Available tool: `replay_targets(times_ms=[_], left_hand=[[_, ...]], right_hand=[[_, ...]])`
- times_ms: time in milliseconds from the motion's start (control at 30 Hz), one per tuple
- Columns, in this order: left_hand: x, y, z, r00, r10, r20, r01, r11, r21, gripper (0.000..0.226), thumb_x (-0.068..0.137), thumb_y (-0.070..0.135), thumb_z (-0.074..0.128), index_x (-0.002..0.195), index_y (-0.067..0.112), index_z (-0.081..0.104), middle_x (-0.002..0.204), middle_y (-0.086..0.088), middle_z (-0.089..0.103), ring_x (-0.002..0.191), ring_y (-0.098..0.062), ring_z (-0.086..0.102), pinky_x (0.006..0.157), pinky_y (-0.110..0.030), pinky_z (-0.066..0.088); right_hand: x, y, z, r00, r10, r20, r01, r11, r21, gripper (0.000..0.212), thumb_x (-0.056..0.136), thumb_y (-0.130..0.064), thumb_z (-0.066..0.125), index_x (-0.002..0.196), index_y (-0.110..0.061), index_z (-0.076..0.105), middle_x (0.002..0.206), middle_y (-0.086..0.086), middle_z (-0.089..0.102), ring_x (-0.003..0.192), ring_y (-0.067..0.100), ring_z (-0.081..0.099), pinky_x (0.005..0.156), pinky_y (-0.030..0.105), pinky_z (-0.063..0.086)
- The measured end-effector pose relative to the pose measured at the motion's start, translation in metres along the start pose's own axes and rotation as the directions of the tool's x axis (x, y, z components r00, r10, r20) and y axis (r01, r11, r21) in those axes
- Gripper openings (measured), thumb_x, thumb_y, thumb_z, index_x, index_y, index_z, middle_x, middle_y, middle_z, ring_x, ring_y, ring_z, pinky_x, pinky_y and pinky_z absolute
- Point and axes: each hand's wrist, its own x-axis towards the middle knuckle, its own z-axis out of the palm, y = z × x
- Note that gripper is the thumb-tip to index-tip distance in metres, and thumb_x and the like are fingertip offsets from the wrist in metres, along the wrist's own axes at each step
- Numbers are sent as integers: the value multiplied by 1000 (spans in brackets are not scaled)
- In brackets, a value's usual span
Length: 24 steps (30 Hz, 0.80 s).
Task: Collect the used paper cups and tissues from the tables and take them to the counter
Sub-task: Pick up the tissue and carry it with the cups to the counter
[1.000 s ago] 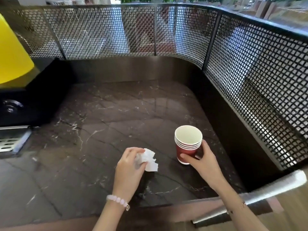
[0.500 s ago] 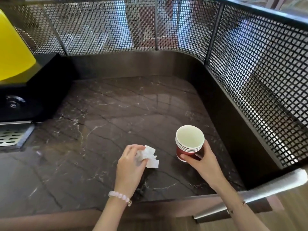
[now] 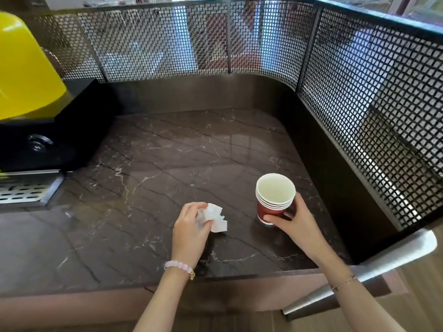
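Yellow plastic, a rounded dome (image 3: 24, 63), fills the far left edge on top of a black machine (image 3: 60, 130), and a slotted metal drip tray (image 3: 24, 192) lies below its front. From there a dark brown marble counter (image 3: 179, 152) with pale veins spreads to the right. Near its front edge the left hand (image 3: 191, 228) has its fingers curled round a crumpled white tissue (image 3: 217, 218), most of which sticks out to the right of the thumb, low over the stone; whether the paper touches the surface cannot be told. A pink bead bracelet (image 3: 178, 265) circles that wrist. Just right of the tissue, and apart from it, a stack of red paper cups (image 3: 274, 200) stands upright, nested, with pale rims and an empty inside. The right hand (image 3: 297, 221) grasps the stack low on its side, thumb across the front and fingers wrapped behind. A thin chain bracelet (image 3: 344, 282) sits on that wrist. Black metal mesh (image 3: 359, 104) fences the counter along the back and the right side, and a brushed metal bar (image 3: 383, 264) slants below the right corner.
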Motion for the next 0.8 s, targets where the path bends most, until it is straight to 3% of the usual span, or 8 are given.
replay_targets(times_ms=[133, 433, 633, 800], left_hand=[[0, -3, 2, 1000, -7, 21, 7, 1000, 4, 29, 74, 1, 69, 100, 13, 63, 106, 2, 58, 98, -15, 56, 82, -25, 42], [1, 1, 7, 998, 48, 45, -50, 998, 41, 31, 76, 4, 70, 105, 9, 61, 111, 0, 57, 101, -18, 55, 81, -15, 34], [-2, -1, 4, 995, 61, 84, -69, 992, 101, 39, 76, 7, 70, 113, 10, 58, 120, -2, 55, 107, -22, 51, 89, -19, 33], [-2, 1, 0, 986, 77, 148, -98, 985, 143, 46, 79, 13, 69, 123, 13, 54, 131, 0, 49, 116, -21, 46, 94, -22, 32]], right_hand=[[-1, -2, -4, 1000, -17, 1, 17, 1000, -5, 80, 65, -17, 86, 131, -32, 42, 131, -11, 55, 121, 11, 51, 106, 38, 42], [-12, -7, -6, 999, -37, -4, 37, 998, -46, 79, 69, -20, 83, 135, -29, 40, 134, -8, 53, 122, 11, 51, 103, 31, 42], [-17, -11, -9, 998, -55, -18, 54, 996, -73, 75, 70, -21, 83, 131, -33, 41, 128, -11, 55, 117, 6, 53, 93, 17, 42], [-20, -14, -12, 997, -73, -37, 68, 991, -118, 75, 70, -23, 83, 130, -33, 40, 127, -11, 55, 117, 7, 53, 94, 20, 41]])
